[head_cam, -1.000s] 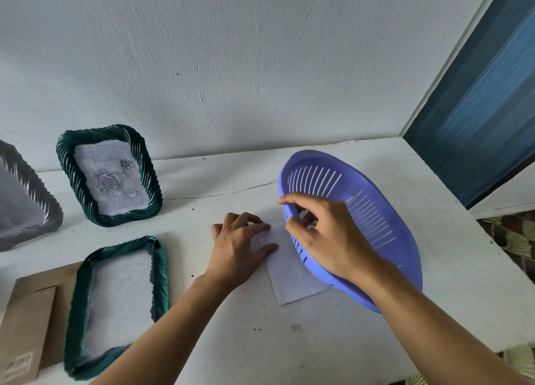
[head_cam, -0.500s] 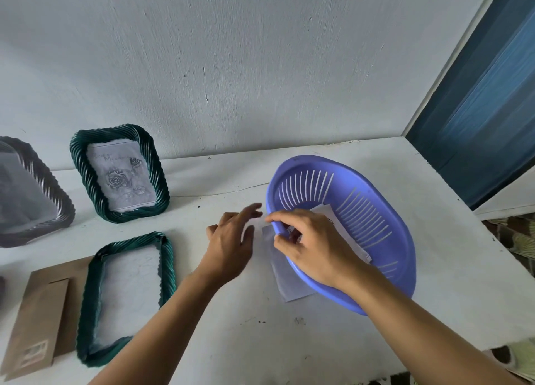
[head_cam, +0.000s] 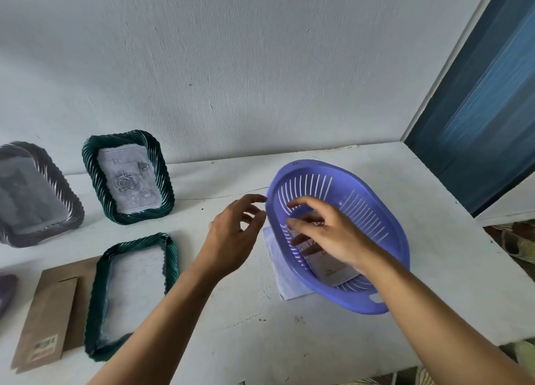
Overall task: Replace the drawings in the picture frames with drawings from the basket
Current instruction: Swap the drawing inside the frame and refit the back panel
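Nearest to me, left of the basket (head_cam: 390, 219), the empty green frame (head_cam: 98, 297) lies flat on the bench (head_cam: 260, 341). A brown backing board (head_cam: 49, 312) lies just past it on the left. Between that frame and the basket the bench is bare, so there is room to carry a paper across.

A white sheet (head_cam: 278, 269) pokes out from under the basket's left side. My left hand (head_cam: 234, 234) hangs just beside the basket's left rim, with loose fingers and nothing in it.

My right hand (head_cam: 327, 234) is inside the basket, so it is the nearer one. The drawing (head_cam: 333, 270) lies right under it. Its long side runs from my wrist up to my fingertips. My fingers are bent over its far end, but I cannot tell if they grip it. I think lifting it over the left rim comes next.

Farther back, left of the basket, a green frame with a rose drawing (head_cam: 127, 176) and a grey frame (head_cam: 37, 193) stand by the wall.
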The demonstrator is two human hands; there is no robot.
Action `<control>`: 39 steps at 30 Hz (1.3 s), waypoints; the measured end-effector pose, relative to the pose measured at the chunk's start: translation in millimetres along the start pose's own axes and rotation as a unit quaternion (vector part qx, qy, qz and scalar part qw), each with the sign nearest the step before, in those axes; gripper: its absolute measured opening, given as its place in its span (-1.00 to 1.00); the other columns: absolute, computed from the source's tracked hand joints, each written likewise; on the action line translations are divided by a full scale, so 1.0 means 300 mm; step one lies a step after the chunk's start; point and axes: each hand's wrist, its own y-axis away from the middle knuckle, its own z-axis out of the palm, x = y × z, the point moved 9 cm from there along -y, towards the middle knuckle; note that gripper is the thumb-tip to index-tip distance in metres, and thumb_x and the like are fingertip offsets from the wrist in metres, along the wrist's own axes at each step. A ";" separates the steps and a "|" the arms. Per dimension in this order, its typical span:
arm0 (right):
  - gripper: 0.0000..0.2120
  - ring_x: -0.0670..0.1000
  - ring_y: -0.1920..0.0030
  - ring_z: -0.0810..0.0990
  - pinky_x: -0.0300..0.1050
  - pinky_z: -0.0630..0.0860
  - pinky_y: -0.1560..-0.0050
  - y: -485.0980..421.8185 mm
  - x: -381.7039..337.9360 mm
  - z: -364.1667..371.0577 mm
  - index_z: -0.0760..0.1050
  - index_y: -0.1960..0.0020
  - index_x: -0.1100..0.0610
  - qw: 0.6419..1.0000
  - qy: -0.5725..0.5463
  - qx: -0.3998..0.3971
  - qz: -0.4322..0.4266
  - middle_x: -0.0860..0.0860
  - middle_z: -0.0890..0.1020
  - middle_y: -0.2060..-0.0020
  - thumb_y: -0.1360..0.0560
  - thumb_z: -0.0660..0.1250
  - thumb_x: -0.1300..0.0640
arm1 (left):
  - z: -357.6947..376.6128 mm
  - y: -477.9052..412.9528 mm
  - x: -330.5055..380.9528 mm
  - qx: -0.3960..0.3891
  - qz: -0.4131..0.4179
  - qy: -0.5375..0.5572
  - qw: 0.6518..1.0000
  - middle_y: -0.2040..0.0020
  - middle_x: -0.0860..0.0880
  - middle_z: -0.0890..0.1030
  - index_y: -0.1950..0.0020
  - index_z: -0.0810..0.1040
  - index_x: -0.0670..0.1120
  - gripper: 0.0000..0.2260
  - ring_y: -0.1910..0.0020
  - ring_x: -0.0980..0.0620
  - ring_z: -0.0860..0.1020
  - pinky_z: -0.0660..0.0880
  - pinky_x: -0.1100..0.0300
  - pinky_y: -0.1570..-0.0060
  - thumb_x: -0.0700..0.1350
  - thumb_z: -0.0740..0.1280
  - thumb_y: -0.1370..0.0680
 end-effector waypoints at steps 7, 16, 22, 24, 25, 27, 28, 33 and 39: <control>-0.83 -0.02 0.17 0.65 0.01 0.61 0.09 -0.030 0.031 -0.220 0.58 -0.09 0.02 0.947 0.300 0.099 -0.052 -0.08 0.64 0.14 -0.50 0.44 0.10 | 0.056 0.026 0.044 0.022 0.074 -0.157 0.985 -0.27 0.04 0.46 -0.39 0.48 0.12 -0.66 -0.26 0.04 0.45 0.24 0.07 -0.16 0.06 0.32 -0.61; -0.36 0.12 -0.33 0.46 0.00 0.46 -0.21 -0.101 0.114 -0.161 0.30 -0.49 0.07 0.856 0.517 -0.020 -0.010 0.07 0.44 -0.35 -0.51 0.43 -0.06 | 0.086 -0.039 0.126 0.054 0.149 -0.245 0.956 -0.17 -0.05 0.56 -0.21 0.64 0.02 -0.72 -0.16 -0.11 0.53 0.36 -0.13 -0.10 0.01 0.46 -0.52; -0.35 0.11 -0.25 0.50 0.01 0.49 -0.16 -0.133 0.130 -0.171 0.44 -0.37 0.12 0.849 0.528 -0.009 0.003 0.04 0.50 -0.22 -0.39 0.53 -0.13 | 0.085 -0.035 0.094 0.068 0.159 -0.204 0.963 -0.10 -0.03 0.58 -0.21 0.64 0.00 -0.73 -0.07 -0.06 0.51 0.29 0.03 -0.10 0.00 0.45 -0.52; -0.34 0.10 -0.21 0.53 0.00 0.50 -0.14 -0.132 0.127 -0.175 0.47 -0.33 0.14 0.851 0.525 0.012 -0.005 0.03 0.52 -0.20 -0.36 0.55 -0.13 | 0.084 -0.038 0.087 0.062 0.155 -0.192 0.967 -0.08 0.01 0.57 -0.19 0.65 0.02 -0.74 -0.07 -0.03 0.49 0.28 0.05 -0.12 0.01 0.45 -0.52; -0.34 0.10 -0.20 0.54 0.00 0.52 -0.13 -0.130 0.125 -0.178 0.48 -0.32 0.14 0.851 0.524 0.022 -0.008 0.03 0.53 -0.19 -0.34 0.56 -0.13 | 0.082 -0.039 0.085 0.059 0.153 -0.185 0.969 -0.07 0.02 0.57 -0.19 0.65 0.03 -0.74 -0.06 -0.01 0.49 0.27 0.05 -0.12 0.02 0.46 -0.52; -0.35 0.09 -0.17 0.55 0.02 0.54 -0.12 -0.129 0.121 -0.184 0.49 -0.30 0.14 0.853 0.520 0.038 -0.015 0.02 0.54 -0.17 -0.32 0.58 -0.11 | 0.078 -0.045 0.084 0.055 0.149 -0.178 0.971 -0.06 0.04 0.57 -0.19 0.65 0.03 -0.74 -0.05 0.01 0.49 0.27 0.06 -0.13 0.03 0.47 -0.51; -0.37 0.09 -0.15 0.56 0.02 0.55 -0.10 -0.129 0.119 -0.186 0.50 -0.27 0.13 0.856 0.515 0.045 -0.019 0.01 0.55 -0.16 -0.31 0.59 -0.10 | 0.079 -0.047 0.081 0.052 0.146 -0.175 0.972 -0.05 0.05 0.56 -0.19 0.65 0.03 -0.73 -0.04 0.01 0.49 0.28 0.06 -0.12 0.03 0.47 -0.51; -0.43 0.03 -0.07 0.54 -0.03 0.55 -0.05 -0.133 0.125 -0.200 0.52 -0.17 0.09 0.877 0.477 0.064 -0.013 -0.02 0.54 -0.08 -0.27 0.63 -0.06 | 0.090 -0.039 0.067 0.074 0.134 -0.154 0.976 -0.10 0.04 0.57 -0.19 0.64 0.01 -0.71 -0.08 -0.02 0.53 0.33 0.08 -0.14 -0.01 0.50 -0.49; -0.52 0.03 0.06 0.52 -0.07 0.53 0.14 -0.128 0.124 -0.206 0.40 0.01 0.04 0.891 0.446 0.072 -0.042 -0.01 0.60 0.07 -0.27 0.65 0.06 | 0.086 -0.016 0.049 0.095 0.107 -0.140 0.980 -0.29 -0.02 0.54 -0.27 0.61 -0.04 -0.62 -0.22 -0.05 0.54 0.34 -0.04 -0.22 0.13 0.38 -0.54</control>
